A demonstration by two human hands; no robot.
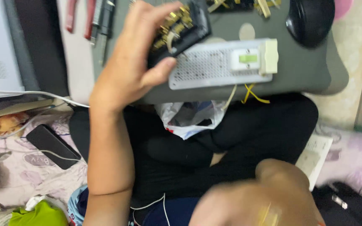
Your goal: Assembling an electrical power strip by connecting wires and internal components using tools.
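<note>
- Gripping a black socket module studded with brass contacts, the left hand has its fingers curled over the far edge and the thumb pressed against the near edge, so the part is pinched between them.
- The module is held tilted, just above the left end of a white perforated power-strip housing, and it overlaps that housing's upper left corner.
- That white housing lies flat on a grey lap bench, with a pale plug block carrying a green strip at its right end.
- Yellow wires trail from under the housing over the near edge of the bench.
- More brass parts lie at the far edge of the bench, and a black computer mouse sits at its far right corner.
- Red-handled pliers and other tools lie just left of the bench.
- The right hand is low in the frame, close to the camera and badly blurred; whether its fingers are spread or closed cannot be told, though something thin and yellowish shows at it.
- A white plastic bag rests on the person's crossed, black-clad legs below the bench.
- A black phone with a white cable lies on the patterned bedding to the left.
</note>
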